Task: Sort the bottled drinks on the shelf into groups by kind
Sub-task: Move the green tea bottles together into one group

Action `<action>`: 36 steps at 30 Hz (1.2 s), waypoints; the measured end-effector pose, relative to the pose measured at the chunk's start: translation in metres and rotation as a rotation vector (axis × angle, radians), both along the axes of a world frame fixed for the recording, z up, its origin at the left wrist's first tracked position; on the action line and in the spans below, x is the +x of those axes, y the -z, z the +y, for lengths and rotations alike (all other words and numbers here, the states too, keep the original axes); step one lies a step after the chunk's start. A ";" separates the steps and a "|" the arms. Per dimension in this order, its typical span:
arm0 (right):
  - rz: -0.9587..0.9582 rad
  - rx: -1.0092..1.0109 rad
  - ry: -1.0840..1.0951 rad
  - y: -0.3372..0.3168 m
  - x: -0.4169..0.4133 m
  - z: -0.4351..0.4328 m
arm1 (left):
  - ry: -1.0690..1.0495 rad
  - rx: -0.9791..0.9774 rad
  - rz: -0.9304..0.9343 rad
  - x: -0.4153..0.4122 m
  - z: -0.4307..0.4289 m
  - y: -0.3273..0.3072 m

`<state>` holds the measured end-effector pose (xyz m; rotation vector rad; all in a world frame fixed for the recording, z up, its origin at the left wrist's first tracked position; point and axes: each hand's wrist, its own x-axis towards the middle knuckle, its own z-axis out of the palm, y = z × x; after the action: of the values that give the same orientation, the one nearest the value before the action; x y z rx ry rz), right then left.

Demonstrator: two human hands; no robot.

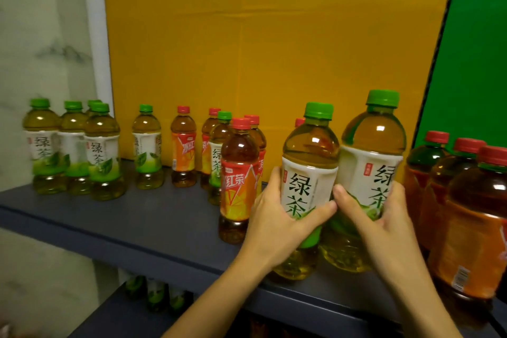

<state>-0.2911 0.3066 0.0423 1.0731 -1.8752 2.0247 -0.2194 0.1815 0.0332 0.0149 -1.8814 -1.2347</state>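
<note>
Forearms are stretched forward; the left grip (pixel 277 218) is curled round the left bottle (pixel 308 170); the right grip (pixel 384 223) round the right bottle (pixel 369 159).

shelf (pixel 109 217): four-bottle cluster (pixel 74 151) far left, single bottle (pixel 146 148) right of it, second single (pixel 183 148) next, then mid cluster (pixel 238 173). near front edge, right of mid cluster: left bottle (pixel 310 173) in left hand (pixel 274 217), right bottle (pixel 370 162) just beside it in right hand (pixel 384 222). end cluster (pixel 466 200) far right. board (pixel 274 35) behind row. lower-shelf bottles (pixel 156 293) below.
</note>
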 end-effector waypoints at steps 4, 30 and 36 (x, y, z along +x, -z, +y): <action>0.006 -0.041 -0.123 -0.010 0.029 -0.019 | -0.017 0.050 0.010 0.044 -0.020 -0.011; 0.013 0.059 -0.162 0.037 0.128 -0.341 | -0.494 -0.061 0.014 0.166 -0.312 0.014; 0.044 0.128 -0.072 0.049 0.125 -0.363 | -0.445 0.006 0.059 0.150 -0.330 0.034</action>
<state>-0.1656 -0.0564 -0.0063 1.2238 -1.9951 1.9233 -0.0690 -0.1490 -0.0007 0.3767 -1.7032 -0.9227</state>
